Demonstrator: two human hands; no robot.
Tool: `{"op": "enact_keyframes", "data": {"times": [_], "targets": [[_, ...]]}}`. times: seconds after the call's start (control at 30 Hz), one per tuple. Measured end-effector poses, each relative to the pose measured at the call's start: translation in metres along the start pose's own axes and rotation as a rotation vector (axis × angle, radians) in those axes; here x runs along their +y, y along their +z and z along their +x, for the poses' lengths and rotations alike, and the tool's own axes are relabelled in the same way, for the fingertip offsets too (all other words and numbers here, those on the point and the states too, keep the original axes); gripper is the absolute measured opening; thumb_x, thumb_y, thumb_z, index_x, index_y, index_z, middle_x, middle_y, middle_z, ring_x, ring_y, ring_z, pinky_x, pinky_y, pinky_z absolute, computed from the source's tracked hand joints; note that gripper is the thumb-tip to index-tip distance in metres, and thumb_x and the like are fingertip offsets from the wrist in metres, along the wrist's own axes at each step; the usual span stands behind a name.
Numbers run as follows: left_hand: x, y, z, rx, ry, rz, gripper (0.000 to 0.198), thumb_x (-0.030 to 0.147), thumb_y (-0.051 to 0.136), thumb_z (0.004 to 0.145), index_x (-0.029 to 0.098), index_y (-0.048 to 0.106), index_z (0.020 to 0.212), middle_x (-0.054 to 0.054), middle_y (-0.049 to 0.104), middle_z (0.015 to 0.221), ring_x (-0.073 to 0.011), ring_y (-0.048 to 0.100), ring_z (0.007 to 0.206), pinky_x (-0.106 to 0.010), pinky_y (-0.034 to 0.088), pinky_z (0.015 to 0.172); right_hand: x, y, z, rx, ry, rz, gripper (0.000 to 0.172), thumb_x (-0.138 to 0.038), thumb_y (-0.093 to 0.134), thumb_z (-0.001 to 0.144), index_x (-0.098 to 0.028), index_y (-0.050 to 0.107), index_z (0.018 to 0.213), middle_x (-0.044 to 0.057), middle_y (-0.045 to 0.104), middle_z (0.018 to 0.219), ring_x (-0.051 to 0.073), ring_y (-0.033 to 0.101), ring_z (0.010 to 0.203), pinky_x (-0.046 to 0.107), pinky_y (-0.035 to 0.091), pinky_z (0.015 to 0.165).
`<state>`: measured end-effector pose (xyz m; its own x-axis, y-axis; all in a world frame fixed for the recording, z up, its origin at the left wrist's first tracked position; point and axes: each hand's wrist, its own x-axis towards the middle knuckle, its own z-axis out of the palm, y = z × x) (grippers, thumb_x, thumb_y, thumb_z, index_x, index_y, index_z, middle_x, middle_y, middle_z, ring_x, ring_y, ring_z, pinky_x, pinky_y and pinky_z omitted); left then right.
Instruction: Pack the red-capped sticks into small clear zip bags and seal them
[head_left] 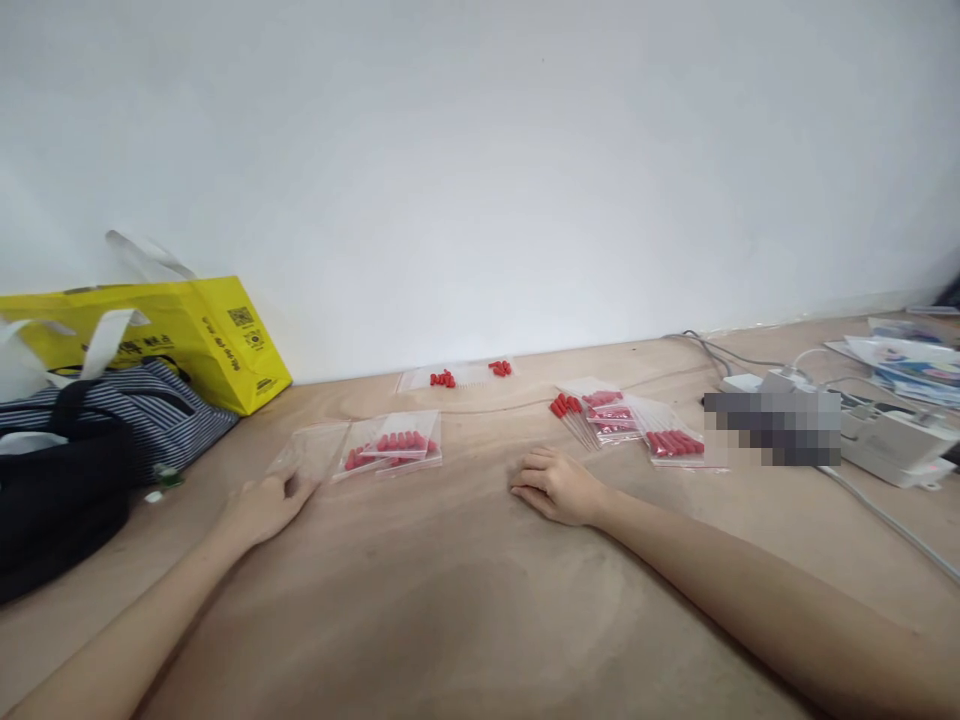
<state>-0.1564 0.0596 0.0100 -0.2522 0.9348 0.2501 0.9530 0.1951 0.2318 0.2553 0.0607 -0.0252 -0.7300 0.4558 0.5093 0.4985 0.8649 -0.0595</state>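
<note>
My left hand (264, 508) lies low on the table, thumb apart from the fingers, its fingertips touching the near edge of a clear plastic bag (321, 448). Right of that bag are clear zip bags (409, 455) holding several red-handled pieces. My right hand (556, 487) rests on the table with its fingers curled in, and nothing shows in it. Just beyond it lie several loose thin metal rods with red handles (566, 404). Beside these rods, more zip bags with red pieces (675, 443) overlap one another.
Red pieces (444, 379) lie on clear plastic by the wall. A yellow bag (217, 345), a striped bag (169, 410) and a black bag (64, 520) stand left. At right are a power strip (896, 440), cables (892, 520) and printed sheets (911, 360). One patch is pixelated.
</note>
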Motion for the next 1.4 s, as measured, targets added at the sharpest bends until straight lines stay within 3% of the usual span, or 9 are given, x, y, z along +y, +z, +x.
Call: {"op": "enact_keyframes", "data": {"times": [0.17,0.37,0.5,0.57,0.63,0.8,0.97,1.2,1.4], "targets": [[0.010,-0.012,0.010,0.053,0.038,0.096,0.021,0.031,0.051,0.069,0.017,0.051,0.054,-0.003,0.054,0.049,-0.0323,0.056,0.072,-0.042,0.040,0.069,-0.002,-0.001,-0.002,-0.002,0.006,-0.024,0.016,-0.025,0.044,0.082,-0.017,0.058,0.079,0.004,0.056,0.073,0.013,0.049,0.072,0.027,0.034,0.068],[0.057,-0.005,-0.015,0.284,0.217,0.000,0.026,0.020,0.031,0.083,0.017,0.056,0.080,-0.007,0.061,0.086,-0.0298,0.047,0.100,-0.043,0.032,0.086,0.002,-0.002,-0.003,0.085,0.190,-0.189,0.015,-0.022,0.045,0.080,-0.018,0.059,0.075,0.003,0.056,0.071,0.014,0.048,0.071,0.029,0.031,0.068],[0.110,0.009,-0.053,0.115,0.605,-0.108,0.018,0.022,0.043,0.078,0.025,0.061,0.081,0.001,0.063,0.091,-0.0182,0.053,0.093,-0.027,0.037,0.087,0.012,0.000,-0.004,0.147,0.372,-0.279,0.015,-0.016,0.045,0.078,-0.016,0.059,0.071,0.007,0.055,0.079,0.017,0.048,0.078,0.029,0.034,0.068],[0.129,0.011,-0.068,-0.065,0.904,-0.244,0.021,0.019,0.041,0.079,0.022,0.061,0.084,-0.002,0.064,0.090,-0.0199,0.053,0.091,-0.033,0.037,0.086,0.016,0.001,-0.005,0.145,0.430,-0.267,0.016,-0.016,0.045,0.077,-0.015,0.059,0.071,0.008,0.054,0.084,0.017,0.048,0.078,0.028,0.036,0.067],[0.139,0.009,-0.077,-0.162,0.993,-0.306,0.023,0.016,0.040,0.078,0.022,0.061,0.088,-0.003,0.063,0.091,-0.0204,0.053,0.091,-0.036,0.036,0.087,0.018,0.003,-0.006,0.154,0.468,-0.211,0.016,-0.014,0.044,0.077,-0.015,0.060,0.073,0.009,0.054,0.085,0.016,0.049,0.077,0.027,0.038,0.065],[0.143,0.001,-0.082,-0.290,0.905,-0.385,0.036,0.026,0.042,0.080,0.023,0.050,0.115,-0.005,0.046,0.124,-0.0246,0.038,0.115,-0.041,0.028,0.096,0.017,0.001,-0.005,0.206,0.413,0.142,0.025,-0.001,0.043,0.068,-0.016,0.059,0.079,0.004,0.055,0.078,0.014,0.051,0.074,0.025,0.041,0.065],[0.154,0.013,-0.084,-0.436,0.868,-0.270,0.048,0.040,0.048,0.080,0.026,0.040,0.125,-0.005,0.032,0.135,-0.0269,0.027,0.123,-0.044,0.022,0.099,0.009,-0.011,-0.007,0.067,0.244,0.378,0.019,-0.003,0.050,0.065,-0.018,0.061,0.068,0.000,0.056,0.067,0.013,0.052,0.070,0.028,0.041,0.069],[0.159,0.024,-0.080,-0.439,0.886,-0.258,0.054,0.046,0.049,0.078,0.025,0.039,0.126,-0.007,0.029,0.136,-0.0269,0.025,0.124,-0.046,0.019,0.101,-0.004,-0.023,-0.009,0.073,0.116,0.458,0.015,-0.021,0.051,0.075,-0.017,0.063,0.083,0.007,0.058,0.087,0.017,0.052,0.084,0.032,0.040,0.076],[0.158,0.022,-0.078,-0.335,0.957,-0.272,0.042,0.035,0.047,0.080,0.024,0.046,0.121,-0.006,0.049,0.123,-0.0240,0.045,0.111,-0.039,0.034,0.094,-0.009,-0.029,-0.006,-0.211,-0.110,0.513,0.035,-0.035,0.046,0.080,-0.016,0.055,0.109,0.010,0.056,0.105,0.018,0.050,0.098,0.034,0.034,0.088]]}}
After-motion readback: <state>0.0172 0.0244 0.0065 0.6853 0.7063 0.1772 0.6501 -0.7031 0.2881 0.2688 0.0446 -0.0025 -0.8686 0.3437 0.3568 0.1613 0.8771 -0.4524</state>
